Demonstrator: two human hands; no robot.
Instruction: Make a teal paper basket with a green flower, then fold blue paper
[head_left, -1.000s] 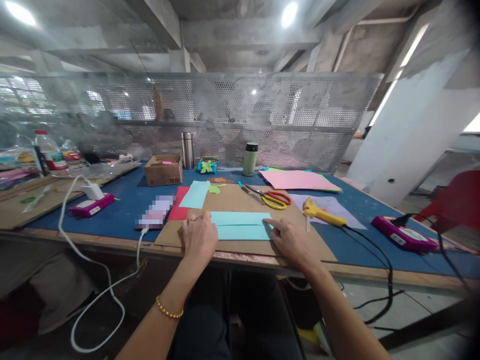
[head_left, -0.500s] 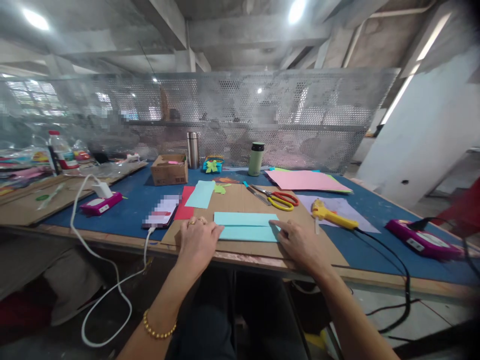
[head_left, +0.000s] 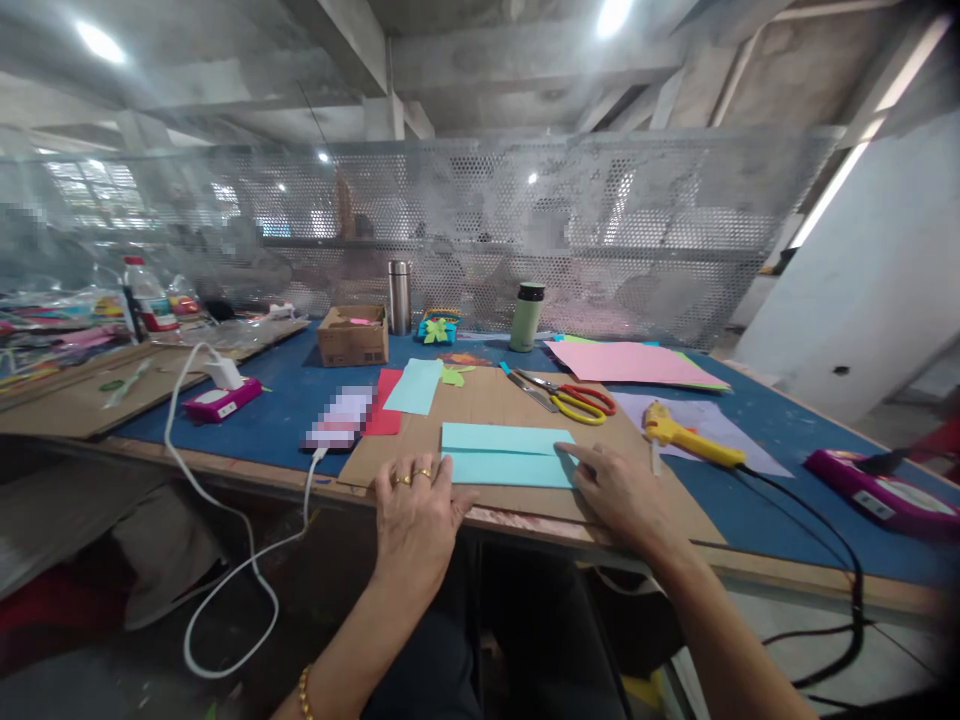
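Observation:
A light blue sheet of paper (head_left: 510, 468) lies folded on a cardboard mat, with a flap along its far side. My left hand (head_left: 418, 508) rests palm down at the paper's left end, fingertips by its edge and thumb spread away near the mat's front edge. From the right, my right hand (head_left: 621, 488) lays its stretched index finger on the paper near the flap's edge; the other fingers are bent under and partly hidden. Neither hand grips the paper. Beyond it lie scissors (head_left: 589, 402) with red and yellow handles and a craft knife (head_left: 531, 388).
Cardboard (head_left: 480, 395) covers part of the blue table (head_left: 255, 432). On the right are a yellow glue gun (head_left: 694, 440) with a black cord, pink sheets (head_left: 637, 362) and a purple power strip (head_left: 877, 490). Leftward are a phone (head_left: 341, 418), a cardboard box (head_left: 352, 338) and a white cable (head_left: 251, 555).
My left hand has turned, its thumb sliding off the paper toward the table's front edge. My right index finger stays on the paper's right part. The whole view has shifted slightly.

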